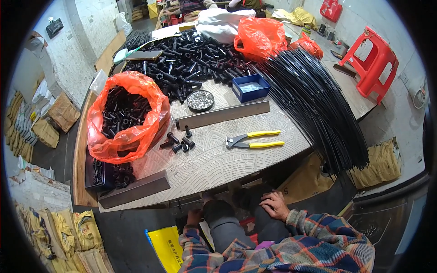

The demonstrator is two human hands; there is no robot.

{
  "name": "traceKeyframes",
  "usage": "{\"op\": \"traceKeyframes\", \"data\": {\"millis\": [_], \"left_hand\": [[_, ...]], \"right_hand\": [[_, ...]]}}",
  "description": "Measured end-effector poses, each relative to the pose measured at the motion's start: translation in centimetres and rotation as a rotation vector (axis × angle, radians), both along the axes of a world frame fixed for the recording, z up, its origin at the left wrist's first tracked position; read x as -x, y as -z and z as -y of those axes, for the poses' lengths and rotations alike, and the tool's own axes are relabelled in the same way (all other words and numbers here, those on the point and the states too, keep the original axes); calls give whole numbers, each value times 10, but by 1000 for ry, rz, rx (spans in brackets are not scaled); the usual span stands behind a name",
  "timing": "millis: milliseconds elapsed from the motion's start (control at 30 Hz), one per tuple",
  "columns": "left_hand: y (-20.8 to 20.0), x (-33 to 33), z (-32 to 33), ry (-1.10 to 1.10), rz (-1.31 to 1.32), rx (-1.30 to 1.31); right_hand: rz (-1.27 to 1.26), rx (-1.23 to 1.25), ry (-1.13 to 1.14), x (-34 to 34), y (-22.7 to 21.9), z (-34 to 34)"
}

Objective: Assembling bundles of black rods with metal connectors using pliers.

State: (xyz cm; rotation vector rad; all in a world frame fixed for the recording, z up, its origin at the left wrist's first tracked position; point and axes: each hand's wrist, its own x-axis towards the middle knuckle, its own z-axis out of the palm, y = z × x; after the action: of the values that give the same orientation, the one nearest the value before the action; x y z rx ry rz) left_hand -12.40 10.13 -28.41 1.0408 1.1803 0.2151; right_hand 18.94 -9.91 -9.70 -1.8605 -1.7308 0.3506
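My right hand (275, 205) rests on my right knee, fingers stretched out, holding nothing. My left hand (195, 217) hangs low beside my left leg; its fingers are in shadow and hard to make out. Above my lap, on the patterned tabletop (214, 159), lie end-cutting pincers (255, 139) with yellow handles. To their left are several loose black flanged tubular parts (182, 143). Behind the pincers are a metal bar (223, 115), a round tin (200, 100) of small shiny pieces and a blue tray (251, 88).
A red plastic bag (157, 109) of black parts stands at left, near another metal bar (136, 189). A large heap of black parts (182, 59) covers the back. Long black rods (318, 104) overhang the right edge. A red stool (373, 61) stands far right; yellow sacks (68, 232) lie lower left.
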Motion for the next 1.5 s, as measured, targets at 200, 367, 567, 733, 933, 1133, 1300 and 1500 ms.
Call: {"op": "traceKeyframes", "data": {"millis": [200, 367, 567, 733, 933, 1133, 1300, 1500], "left_hand": [[54, -5, 2, -141, -58, -124], [130, -9, -19, -19, -264, -527], [200, -9, -28, 74, -344, -763], [223, -21, -30, 119, -510, -710], [224, -16, -37, 112, -578, -610], [165, -13, -33, -211, -388, -361], [32, -15, 11, -389, 253, 340], [-147, -21, 100, -63, 266, -324]], "right_hand": [[5, 5, 2, 0, 0, -2], [32, -3, -1, -3, 2, -2], [64, 18, 9, -6, 4, -3], [72, 12, -18, -5, -1, -8], [51, 34, -29, -4, 0, -14], [39, 2, -32, 3, 6, -15], [90, -58, -30, 8, 7, -8], [80, 69, -197, 34, -51, 1]]}}
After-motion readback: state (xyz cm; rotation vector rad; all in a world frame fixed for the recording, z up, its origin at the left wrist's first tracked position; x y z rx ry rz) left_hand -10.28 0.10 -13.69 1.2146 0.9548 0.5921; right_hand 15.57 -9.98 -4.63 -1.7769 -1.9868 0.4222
